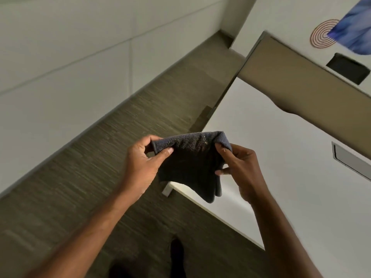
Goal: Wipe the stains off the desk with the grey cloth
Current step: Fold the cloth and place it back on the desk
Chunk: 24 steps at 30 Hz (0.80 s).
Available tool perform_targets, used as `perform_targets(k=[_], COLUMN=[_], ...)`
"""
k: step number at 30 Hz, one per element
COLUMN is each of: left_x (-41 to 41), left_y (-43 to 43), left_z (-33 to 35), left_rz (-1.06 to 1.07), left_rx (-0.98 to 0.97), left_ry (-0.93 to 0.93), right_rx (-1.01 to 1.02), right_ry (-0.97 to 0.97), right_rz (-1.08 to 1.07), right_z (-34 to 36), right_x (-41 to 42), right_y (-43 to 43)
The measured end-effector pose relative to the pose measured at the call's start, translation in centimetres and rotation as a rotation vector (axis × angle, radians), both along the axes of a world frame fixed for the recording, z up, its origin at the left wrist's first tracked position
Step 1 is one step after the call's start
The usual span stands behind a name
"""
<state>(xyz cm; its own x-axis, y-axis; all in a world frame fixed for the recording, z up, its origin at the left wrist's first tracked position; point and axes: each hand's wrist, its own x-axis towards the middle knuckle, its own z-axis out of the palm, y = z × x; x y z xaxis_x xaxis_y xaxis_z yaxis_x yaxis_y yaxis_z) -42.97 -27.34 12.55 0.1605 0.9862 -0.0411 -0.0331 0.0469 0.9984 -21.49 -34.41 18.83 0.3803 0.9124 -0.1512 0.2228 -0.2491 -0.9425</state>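
Note:
The grey cloth (190,159) hangs folded between both my hands, in the air over the near left corner of the white desk (281,157). My left hand (144,165) pinches its upper left corner between thumb and fingers. My right hand (239,167) grips its upper right edge. The cloth's lower end droops down past the desk's edge. I can make out no stains on the part of the desk that shows.
A tan partition panel (301,85) runs along the desk's far side. A grey cable slot (351,161) is set into the desk at the right. Behind the partition lie a spiral mat (321,35), a blue sheet (355,27) and a dark opening (349,68). Carpet (100,167) and a white wall lie to the left.

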Motion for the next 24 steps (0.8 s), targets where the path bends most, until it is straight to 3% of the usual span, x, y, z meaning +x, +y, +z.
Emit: perform_targets(k=[7, 20, 24], left_x=[2.3, 11.7, 15.7], left_y=[1.7, 4.1, 4.8], left_z=[2.0, 5.7, 6.2], left_rz=[-0.119, -0.226, -0.217], left_rx=[-0.085, -0.187, -0.178], left_ry=[-0.009, -0.094, -0.066], right_rx=[0.063, 0.033, 0.053], right_ry=[0.085, 0.539, 0.551], right_rz=[-0.074, 0.169, 0.124], right_z=[1.0, 1.6, 1.7], right_x=[2.1, 13.8, 16.8], right_y=[-0.1, -0.5, -0.4])
